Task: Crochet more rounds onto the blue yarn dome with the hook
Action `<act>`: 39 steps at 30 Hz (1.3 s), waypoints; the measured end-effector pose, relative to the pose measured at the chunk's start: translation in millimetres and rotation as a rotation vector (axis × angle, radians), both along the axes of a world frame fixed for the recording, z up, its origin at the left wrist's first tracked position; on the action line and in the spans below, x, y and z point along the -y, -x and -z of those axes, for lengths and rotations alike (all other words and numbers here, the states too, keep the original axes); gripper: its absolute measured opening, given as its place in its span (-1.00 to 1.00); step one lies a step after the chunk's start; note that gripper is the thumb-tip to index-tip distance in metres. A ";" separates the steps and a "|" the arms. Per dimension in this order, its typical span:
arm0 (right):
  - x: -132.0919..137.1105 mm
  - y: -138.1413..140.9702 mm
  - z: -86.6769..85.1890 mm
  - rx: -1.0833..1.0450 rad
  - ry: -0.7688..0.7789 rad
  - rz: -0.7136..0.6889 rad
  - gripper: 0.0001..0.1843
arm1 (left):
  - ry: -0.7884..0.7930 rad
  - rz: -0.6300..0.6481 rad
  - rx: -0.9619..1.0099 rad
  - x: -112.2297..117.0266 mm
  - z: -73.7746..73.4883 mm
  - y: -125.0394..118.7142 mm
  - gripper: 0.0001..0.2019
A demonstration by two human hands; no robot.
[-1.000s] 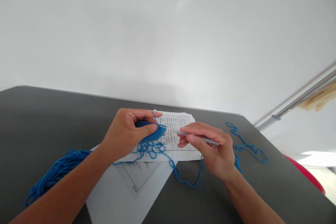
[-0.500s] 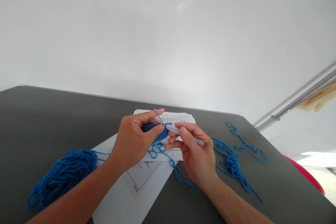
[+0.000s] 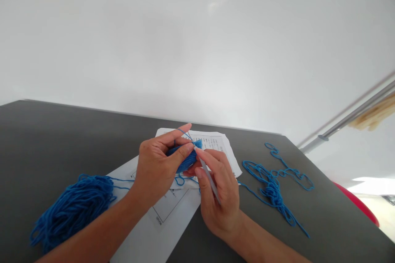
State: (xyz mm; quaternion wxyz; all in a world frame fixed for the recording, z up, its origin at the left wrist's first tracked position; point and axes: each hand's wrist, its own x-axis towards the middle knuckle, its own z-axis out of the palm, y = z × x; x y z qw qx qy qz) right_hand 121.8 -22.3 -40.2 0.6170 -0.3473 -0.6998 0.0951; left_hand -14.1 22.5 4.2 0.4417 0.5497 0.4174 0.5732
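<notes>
My left hand (image 3: 157,166) pinches a small blue crocheted piece (image 3: 187,157) between thumb and fingers, with a strand of blue yarn running over its raised forefinger. Close against it on the right, my right hand (image 3: 217,197) is closed round a light grey crochet hook (image 3: 207,174), whose tip meets the top edge of the blue piece. Both hands hover above printed paper sheets (image 3: 220,144) on the dark grey table (image 3: 49,139). Loose yarn loops hang under the piece.
A bundle of blue yarn (image 3: 72,205) lies at the left by my forearm. A tangle of loose blue yarn (image 3: 274,185) lies to the right. A white wall stands behind the table. A metal rail (image 3: 354,119) and something red (image 3: 359,203) sit beyond the right edge.
My right hand has moved left and closer to my left hand, turning the hook from lying sideways to pointing up into the blue piece. The tangle at right is now uncovered.
</notes>
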 end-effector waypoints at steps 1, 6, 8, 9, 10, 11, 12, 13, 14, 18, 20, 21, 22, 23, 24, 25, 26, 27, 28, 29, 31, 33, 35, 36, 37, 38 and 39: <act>-0.2 -2.5 -1.1 0.064 -0.061 0.025 -0.45 | 0.038 0.049 0.089 0.0 -0.6 0.7 -0.66; -3.2 -18.0 -13.4 0.223 -0.195 -0.019 -0.31 | 0.193 0.272 0.359 -1.3 -9.8 9.6 -0.62; -4.7 -24.6 -20.0 0.233 -0.161 -0.091 -0.32 | 0.237 0.322 0.382 -3.6 -14.2 14.6 -0.62; -5.6 -28.0 -23.0 0.226 -0.146 -0.113 -0.34 | 0.255 0.333 0.392 -5.0 -15.8 16.8 -0.61; -6.5 -31.4 -25.7 0.219 -0.118 -0.130 -0.35 | 0.273 0.343 0.393 -6.5 -16.8 18.8 -0.60; -7.5 -34.9 -28.1 0.209 -0.094 -0.145 -0.38 | 0.288 0.349 0.392 -8.0 -17.3 20.4 -0.59; -8.7 -38.4 -30.0 0.200 -0.069 -0.161 -0.40 | 0.302 0.354 0.386 -9.4 -17.2 21.7 -0.58; -10.0 -42.0 -31.6 0.196 -0.048 -0.175 -0.41 | 0.314 0.360 0.376 -10.8 -16.8 22.6 -0.58; -11.4 -45.5 -32.7 0.193 -0.031 -0.187 -0.43 | 0.325 0.366 0.364 -12.0 -16.1 23.3 -0.58; -17.2 -57.1 -35.4 0.203 0.012 -0.226 -0.49 | 0.386 0.392 0.295 -16.9 -13.4 25.1 -0.55; -19.2 -60.6 -36.5 0.211 0.018 -0.241 -0.51 | 0.418 0.409 0.275 -19.4 -12.8 26.4 -0.53; -19.7 -61.8 -37.3 0.214 0.017 -0.247 -0.52 | 0.429 0.417 0.271 -20.4 -12.6 27.2 -0.53; -20.0 -62.8 -38.3 0.214 0.014 -0.252 -0.52 | 0.439 0.425 0.268 -21.3 -12.4 28.1 -0.53; -20.0 -63.7 -39.6 0.213 0.014 -0.255 -0.54 | 0.447 0.432 0.265 -21.9 -12.3 29.0 -0.55; -19.8 -64.5 -41.0 0.209 0.016 -0.258 -0.55 | 0.455 0.436 0.262 -22.2 -12.3 30.0 -0.57; -19.4 -65.3 -42.6 0.206 0.020 -0.260 -0.56 | 0.465 0.440 0.256 -22.3 -12.4 31.0 -0.59; -19.0 -66.2 -44.3 0.204 0.027 -0.261 -0.58 | 0.476 0.445 0.248 -22.4 -12.4 32.0 -0.60; -18.6 -67.1 -46.0 0.205 0.034 -0.261 -0.59 | 0.486 0.451 0.237 -22.4 -12.6 32.8 -0.61; -18.3 -68.1 -47.6 0.210 0.038 -0.264 -0.60 | 0.495 0.458 0.223 -22.6 -12.7 33.6 -0.62; -18.0 -69.2 -49.1 0.219 0.038 -0.267 -0.61 | 0.500 0.466 0.203 -23.0 -12.9 34.3 -0.62; -17.9 -71.4 -51.4 0.246 0.030 -0.273 -0.60 | 0.500 0.478 0.152 -24.4 -13.1 35.4 -0.63; -18.0 -73.6 -53.1 0.291 0.019 -0.277 -0.56 | 0.488 0.477 0.102 -26.6 -13.3 36.1 -0.66; -18.0 -75.4 -54.4 0.338 0.014 -0.285 -0.53 | 0.476 0.471 0.063 -28.8 -13.5 36.8 -0.69; -17.9 -76.1 -55.0 0.356 0.014 -0.293 -0.51 | 0.472 0.469 0.048 -29.6 -13.5 37.2 -0.70; -17.7 -76.6 -55.6 0.365 0.018 -0.302 -0.51 | 0.468 0.470 0.035 -30.2 -13.6 37.7 -0.71; -17.4 -77.0 -56.2 0.367 0.022 -0.310 -0.51 | 0.465 0.473 0.024 -30.6 -13.6 38.2 -0.71; -17.1 -77.3 -56.6 0.361 0.026 -0.314 -0.52 | 0.464 0.477 0.015 -30.6 -13.6 38.8 -0.72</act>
